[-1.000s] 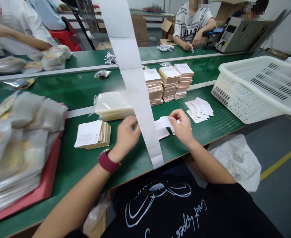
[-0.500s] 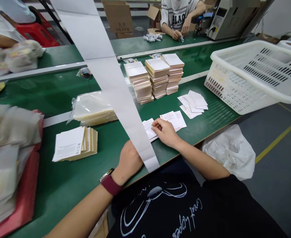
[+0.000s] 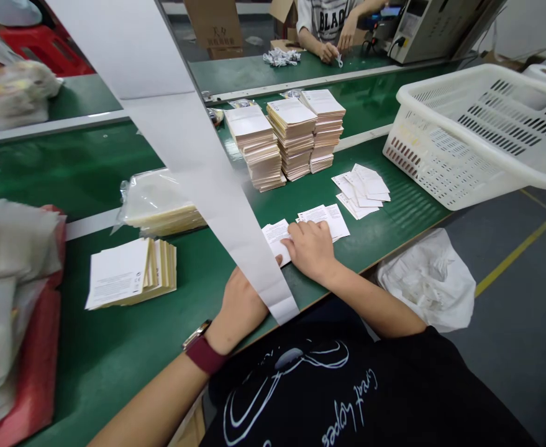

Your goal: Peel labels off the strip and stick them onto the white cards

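Observation:
My right hand (image 3: 313, 249) is closed, with bent fingers and thumb on the edge of a small printed card (image 3: 276, 233). Behind it, more printed cards (image 3: 335, 218) lie close to the knuckles. My left hand (image 3: 243, 301), with a dark red watch band at the wrist, rests at the table's edge. A long white strip (image 3: 198, 161) with creases crosses in front of it and hides most of its fingers. Only a fingertip shows past the strip, close to the card. Beyond my right hand, several white cards (image 3: 361, 189) lie in a loose overlapping spread.
Three tall card stacks (image 3: 291, 136) stand behind my hands. To the left are a shorter card pile (image 3: 118, 270), a clear-wrapped pack (image 3: 156, 198) and a red tray (image 3: 40, 366) of bagged items. A white basket (image 3: 435, 158) stands right. Across the bench a person (image 3: 331, 28) handles white cords.
My right hand has turned flatter over the cards, its fingers spreading along them. A left fingertip now shows past the strip. The view has shifted slightly.

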Demonstrator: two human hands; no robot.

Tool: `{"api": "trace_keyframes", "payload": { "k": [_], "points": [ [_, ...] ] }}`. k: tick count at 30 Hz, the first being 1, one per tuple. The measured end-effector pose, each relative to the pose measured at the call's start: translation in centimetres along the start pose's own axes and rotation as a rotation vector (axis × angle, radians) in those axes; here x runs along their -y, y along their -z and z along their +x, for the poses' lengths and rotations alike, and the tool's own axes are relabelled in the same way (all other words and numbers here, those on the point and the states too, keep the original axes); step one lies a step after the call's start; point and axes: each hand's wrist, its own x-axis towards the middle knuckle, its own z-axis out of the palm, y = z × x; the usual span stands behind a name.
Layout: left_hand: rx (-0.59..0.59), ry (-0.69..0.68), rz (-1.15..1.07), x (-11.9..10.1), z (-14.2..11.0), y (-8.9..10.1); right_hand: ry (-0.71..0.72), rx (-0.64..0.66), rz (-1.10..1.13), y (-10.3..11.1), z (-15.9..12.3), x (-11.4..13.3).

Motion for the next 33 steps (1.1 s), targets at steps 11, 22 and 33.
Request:
{"api": "trace_keyframes", "payload": {
  "k": [11, 22, 33],
  "points": [
    [0.08, -0.001, 0.061, -0.2, -0.1, 0.0, -0.207, 0.099, 0.348, 0.2, 0.9, -1.4],
    [0.134, 0.029, 0.036, -0.4, -0.2, 0.1, -0.183, 0.025, 0.217, 0.5, 0.6, -1.4],
    [-0.162, 0.284, -0.335, -0.2, 2.5, 3.1, -0.223, -0.241, 0.362, 3.6, 1.8, -5.7]
  ]
}}
